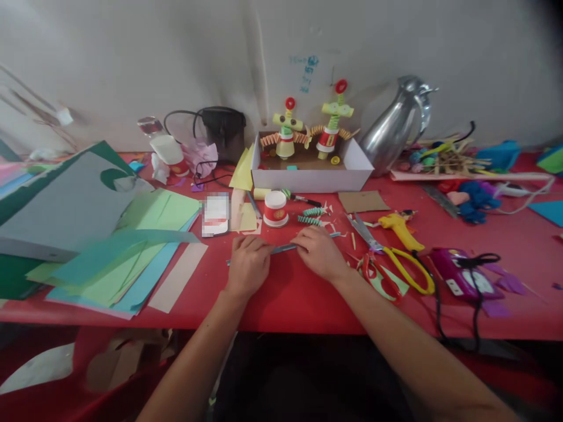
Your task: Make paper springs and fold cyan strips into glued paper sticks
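Observation:
Low over the front of the red table, my left hand (248, 265) and my right hand (321, 252) pinch a narrow blue strip (284, 248), which looks like paper. It stretches between my fingertips. Just beyond my hands stands an upside-down red and white paper cup (275, 210). Two green pleated paper springs (311, 217) lie past my right fingers, among small scraps. Right of that hand, yellow-handled scissors (407, 266) rest with blades apart, beside red-handled scissors (382, 281).
Coloured paper sheets (149, 234) are stacked at left, near a phone (216, 214). A white box (312, 179) holding two paper-cup figures (285, 143) stands at the back, beside a metal jug (393, 126). A yellow glue gun (402, 230) and purple device (464, 275) lie right.

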Demonstrator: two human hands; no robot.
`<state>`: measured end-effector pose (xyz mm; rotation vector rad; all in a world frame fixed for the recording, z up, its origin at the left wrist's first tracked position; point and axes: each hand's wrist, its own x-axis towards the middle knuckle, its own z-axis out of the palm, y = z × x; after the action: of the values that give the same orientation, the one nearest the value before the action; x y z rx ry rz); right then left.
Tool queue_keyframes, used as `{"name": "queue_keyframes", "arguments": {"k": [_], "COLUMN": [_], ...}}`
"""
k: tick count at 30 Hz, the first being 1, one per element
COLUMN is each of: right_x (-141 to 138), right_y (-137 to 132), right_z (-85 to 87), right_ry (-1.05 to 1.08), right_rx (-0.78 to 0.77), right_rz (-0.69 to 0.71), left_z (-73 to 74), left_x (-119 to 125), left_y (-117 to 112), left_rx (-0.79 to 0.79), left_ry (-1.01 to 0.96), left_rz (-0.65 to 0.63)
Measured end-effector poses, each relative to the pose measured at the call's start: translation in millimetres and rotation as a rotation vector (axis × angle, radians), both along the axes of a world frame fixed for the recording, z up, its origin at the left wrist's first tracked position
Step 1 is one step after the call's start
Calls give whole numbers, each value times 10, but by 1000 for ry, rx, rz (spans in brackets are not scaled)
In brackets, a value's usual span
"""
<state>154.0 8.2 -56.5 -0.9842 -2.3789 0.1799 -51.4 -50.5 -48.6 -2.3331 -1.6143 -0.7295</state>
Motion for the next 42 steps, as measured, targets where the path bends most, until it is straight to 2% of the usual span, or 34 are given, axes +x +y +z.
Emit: {"name": "queue_keyframes", "arguments": {"k": [9,14,22,27,33,38,42], "right_x": [-14,-22,2,10,123,135,84], "right_y": [-39,-62,-96,-170,-203,-250,-318], "right_z": [53,50,-18,17,140,193,203], "right_ry": [-172,-220,-228,-277,-365,-412,-443], "right_rx": [65,112,73,33,-40,-84,-36], "right_rz": [75,84,102,45,-112,-140,-151], "left_z": [45,33,-4,-18,-43,-42,-7], "left_x": [43,42,16,-3,-26,-26,-5], "left_y": [-48,-76,-99,-111,-102,-101,-91], "left_rx": [15,-56,-119,-142,-155,-149,-171], "left_ry": [110,124,102,87,70,129,209], "left_rz": [-34,-63,-42,-27,-33,-27,-41]}}
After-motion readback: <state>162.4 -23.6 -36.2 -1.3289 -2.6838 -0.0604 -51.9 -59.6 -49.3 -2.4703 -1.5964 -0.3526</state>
